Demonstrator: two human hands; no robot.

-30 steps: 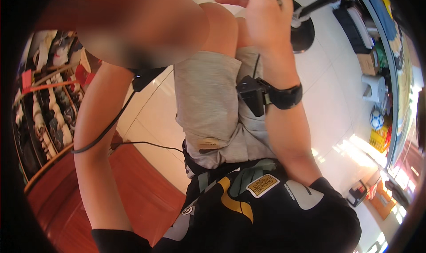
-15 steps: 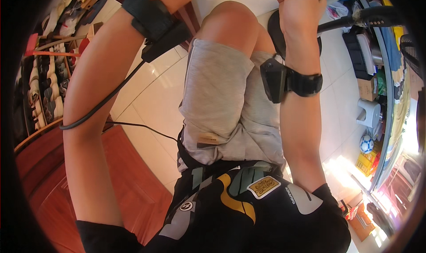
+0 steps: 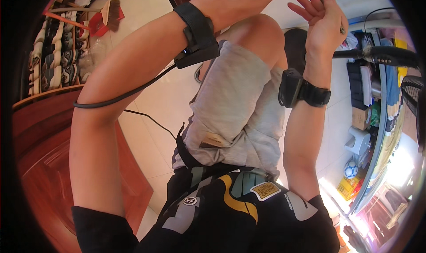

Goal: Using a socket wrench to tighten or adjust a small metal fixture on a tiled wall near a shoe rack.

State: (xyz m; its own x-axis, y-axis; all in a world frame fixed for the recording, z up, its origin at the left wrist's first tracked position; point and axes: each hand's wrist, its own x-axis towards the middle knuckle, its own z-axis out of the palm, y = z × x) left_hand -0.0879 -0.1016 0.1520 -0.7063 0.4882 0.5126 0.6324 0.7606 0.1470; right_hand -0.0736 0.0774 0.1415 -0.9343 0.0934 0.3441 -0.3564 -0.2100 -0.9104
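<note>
My right hand (image 3: 327, 26) is raised at the upper right, palm showing, with several fingers spread toward the left. A slim greyish rod-like thing (image 3: 342, 30) lies in it; one end pokes out at the hand's right side and another bit shows by the upper fingers. Its kind is unclear. My left forearm (image 3: 239, 7) reaches across to the top edge, close to the right fingers; the left hand itself is out of the picture. Black strapped devices sit on the left wrist (image 3: 195, 35) and on the right wrist (image 3: 304, 90).
A black cable (image 3: 128, 98) runs along my left arm. Reddish wooden furniture (image 3: 49, 164) stands at left, below shoe racks (image 3: 55, 58) and a broom (image 3: 111, 15). On the right are a dark pole (image 3: 377, 54), a stool (image 3: 357, 140), a ball (image 3: 350, 169) and a fan (image 3: 412, 91).
My left forearm has swung right across the top. The right hand has come lower and rightward, its fingers now spread. The view has shifted, and the broom has come into sight.
</note>
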